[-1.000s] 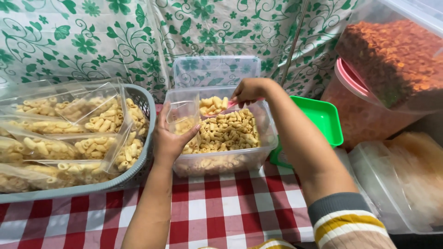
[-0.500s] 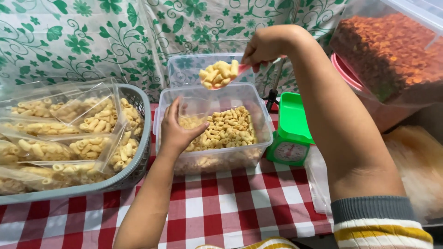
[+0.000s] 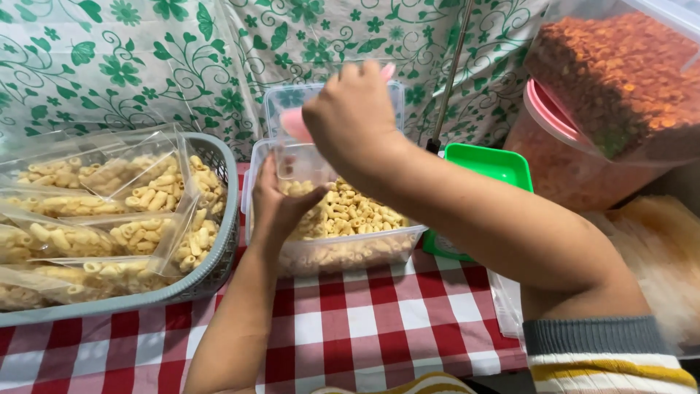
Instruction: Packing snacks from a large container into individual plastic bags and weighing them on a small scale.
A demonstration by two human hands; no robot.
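Checked cloth in red and white covers the tabletop (image 3: 350, 328) nearest to us, and our two forearms reach out over it. Our left hand (image 3: 281, 204) sits at the near left corner of a clear plastic tub (image 3: 343, 252) full of pale macaroni-shaped snacks (image 3: 350, 215); its fingers are curled narrow around the mouth of a small clear bag (image 3: 299, 164) that stands up out of the tub. Just above that bag our right hand (image 3: 354, 117) is closed on a pink scoop (image 3: 295, 124), whose rounded end shows to the left of the knuckles, directly over the bag's opening. We cannot tell whether the scoop carries anything.

Left of the tub, touching it, a grey basket (image 3: 219, 255) holds many filled clear packets of the same snack (image 3: 109, 233). Right of the tub lies a green tray (image 3: 496, 164). Behind the tub stands a second, empty clear tub (image 3: 288, 98). Far right, a pink-rimmed container (image 3: 561, 157) and a large clear bag (image 3: 620, 80) hold orange-red crisps. A green leaf-patterned cloth (image 3: 146, 66) hangs at the back.
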